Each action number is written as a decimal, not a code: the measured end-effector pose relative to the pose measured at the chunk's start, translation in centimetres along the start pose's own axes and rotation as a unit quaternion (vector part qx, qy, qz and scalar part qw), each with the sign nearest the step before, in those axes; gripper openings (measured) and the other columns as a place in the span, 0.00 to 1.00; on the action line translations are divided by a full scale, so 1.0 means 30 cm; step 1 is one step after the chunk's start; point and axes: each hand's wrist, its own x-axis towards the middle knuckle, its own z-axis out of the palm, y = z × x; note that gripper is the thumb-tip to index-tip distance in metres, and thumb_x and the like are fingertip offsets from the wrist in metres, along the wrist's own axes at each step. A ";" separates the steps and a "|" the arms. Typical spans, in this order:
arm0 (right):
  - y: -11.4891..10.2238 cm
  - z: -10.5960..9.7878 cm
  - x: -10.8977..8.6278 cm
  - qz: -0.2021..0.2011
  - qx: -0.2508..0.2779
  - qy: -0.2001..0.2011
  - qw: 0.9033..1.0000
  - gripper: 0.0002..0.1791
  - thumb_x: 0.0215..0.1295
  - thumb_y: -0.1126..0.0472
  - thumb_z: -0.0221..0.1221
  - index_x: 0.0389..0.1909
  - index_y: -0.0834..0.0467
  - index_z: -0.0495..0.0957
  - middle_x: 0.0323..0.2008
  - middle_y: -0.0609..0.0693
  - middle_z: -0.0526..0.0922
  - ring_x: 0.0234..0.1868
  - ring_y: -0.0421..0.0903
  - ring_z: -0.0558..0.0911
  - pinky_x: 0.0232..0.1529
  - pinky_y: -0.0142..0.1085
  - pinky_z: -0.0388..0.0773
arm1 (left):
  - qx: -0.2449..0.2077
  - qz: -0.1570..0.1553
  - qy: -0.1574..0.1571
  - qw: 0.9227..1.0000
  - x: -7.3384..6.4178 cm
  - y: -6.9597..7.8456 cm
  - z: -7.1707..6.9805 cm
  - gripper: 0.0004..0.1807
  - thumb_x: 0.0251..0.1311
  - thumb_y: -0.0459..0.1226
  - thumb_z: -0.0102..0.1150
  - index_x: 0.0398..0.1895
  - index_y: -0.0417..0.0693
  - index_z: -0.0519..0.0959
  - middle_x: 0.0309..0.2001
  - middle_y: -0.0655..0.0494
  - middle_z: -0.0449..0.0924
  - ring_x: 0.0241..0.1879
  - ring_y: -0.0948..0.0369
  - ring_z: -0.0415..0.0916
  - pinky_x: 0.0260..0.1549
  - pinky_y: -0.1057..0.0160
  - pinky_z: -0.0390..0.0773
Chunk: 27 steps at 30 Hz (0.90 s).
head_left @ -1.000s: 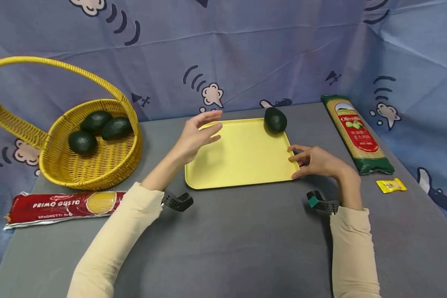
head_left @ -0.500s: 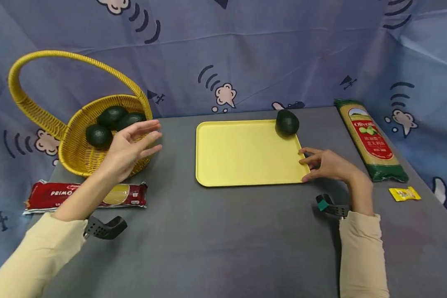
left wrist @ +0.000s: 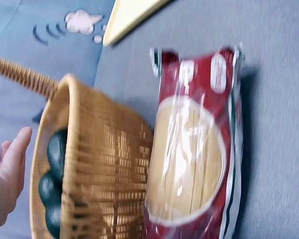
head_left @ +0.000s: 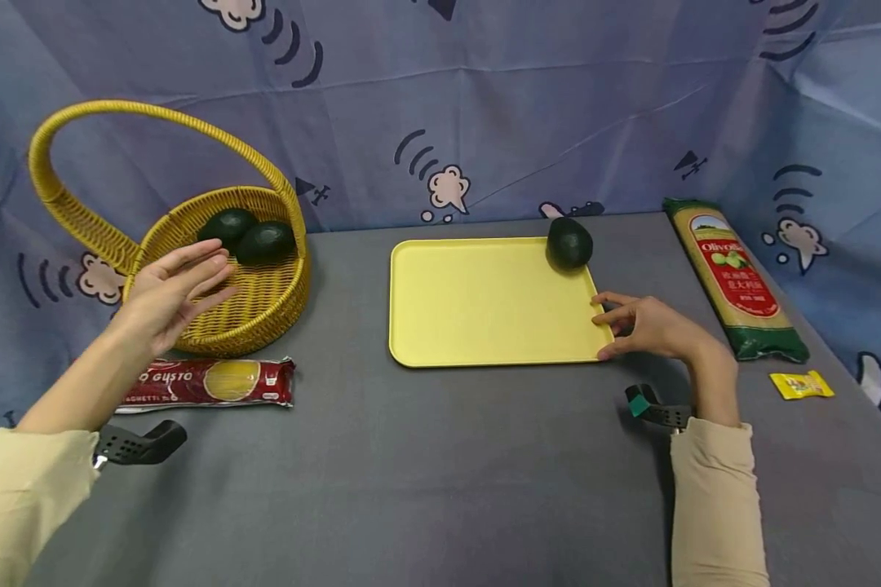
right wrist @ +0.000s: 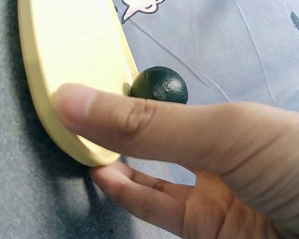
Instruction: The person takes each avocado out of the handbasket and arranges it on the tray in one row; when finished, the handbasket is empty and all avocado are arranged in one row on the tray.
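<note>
My left hand (head_left: 172, 297) is held over the front left rim of a yellow wicker basket (head_left: 282, 318), fingers extended and nothing in them. Avocados (head_left: 266, 243) lie in the basket; the left wrist view shows three, one hidden by the hand in the head view. My right hand (head_left: 653, 328) holds the right edge of a yellow tray (head_left: 484, 302) near its front corner. In the right wrist view the thumb is on the rim and other fingers lie under the edge. Another avocado (head_left: 568, 243) sits at the tray's back right corner.
A red spaghetti packet (head_left: 227, 383) lies in front of the basket, partly behind the left forearm. At the right lie a green and gold pasta packet (head_left: 734, 281) and a small yellow wrapped sweet (head_left: 802, 385). Patterned cloth (head_left: 529, 106) hangs behind the table.
My left hand has moved left from above the tray to the basket, still holding nothing. The right hand has stayed at the tray's edge. The head view has shifted slightly.
</note>
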 end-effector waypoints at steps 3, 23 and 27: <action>-0.002 -0.001 0.006 -0.001 0.000 0.000 1.000 0.36 0.48 0.53 0.74 0.54 0.70 0.77 0.66 0.66 0.64 0.45 0.52 0.77 0.47 0.46 0.75 | 0.022 -0.008 0.020 1.000 -0.006 0.019 -0.031 0.14 0.63 0.24 0.54 0.47 0.47 0.82 0.43 0.55 0.82 0.42 0.60 0.83 0.29 0.67 0.83; 0.007 0.006 0.010 -0.002 -0.003 0.001 1.000 0.37 0.48 0.50 0.74 0.54 0.71 0.77 0.66 0.66 0.64 0.44 0.50 0.76 0.46 0.41 0.75 | 0.249 -0.038 0.101 0.963 0.098 0.063 -0.110 0.15 0.58 0.36 0.66 0.47 0.61 0.78 0.45 0.68 0.74 0.38 0.74 0.79 0.39 0.69 0.82; 0.007 0.007 0.008 -0.002 0.002 -0.001 1.000 0.37 0.48 0.50 0.73 0.54 0.71 0.77 0.66 0.67 0.63 0.45 0.52 0.76 0.49 0.47 0.74 | 0.301 -0.036 0.110 0.947 0.128 0.090 -0.116 0.21 0.60 0.38 0.64 0.57 0.58 0.73 0.48 0.68 0.70 0.38 0.76 0.78 0.41 0.71 0.80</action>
